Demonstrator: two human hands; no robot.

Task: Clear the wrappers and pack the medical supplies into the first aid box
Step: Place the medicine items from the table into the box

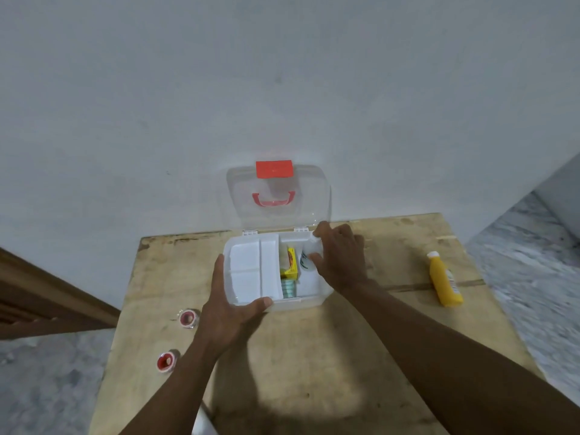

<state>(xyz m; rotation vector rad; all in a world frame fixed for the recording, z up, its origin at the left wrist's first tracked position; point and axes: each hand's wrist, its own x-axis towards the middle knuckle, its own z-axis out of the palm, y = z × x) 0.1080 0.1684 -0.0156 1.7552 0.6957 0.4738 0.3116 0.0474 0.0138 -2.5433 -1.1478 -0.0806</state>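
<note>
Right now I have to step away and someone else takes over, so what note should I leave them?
Left hand grips the near-left corner of the open first aid box.
Right hand pinches a white piece at its far-right corner; tray or packet, I cannot tell.
Done: yellow carton and a few other items sit in the box.
Left: yellow bottle lies on the table to the right, two tape rolls near its left edge; pack them, then shut the lid.
</note>
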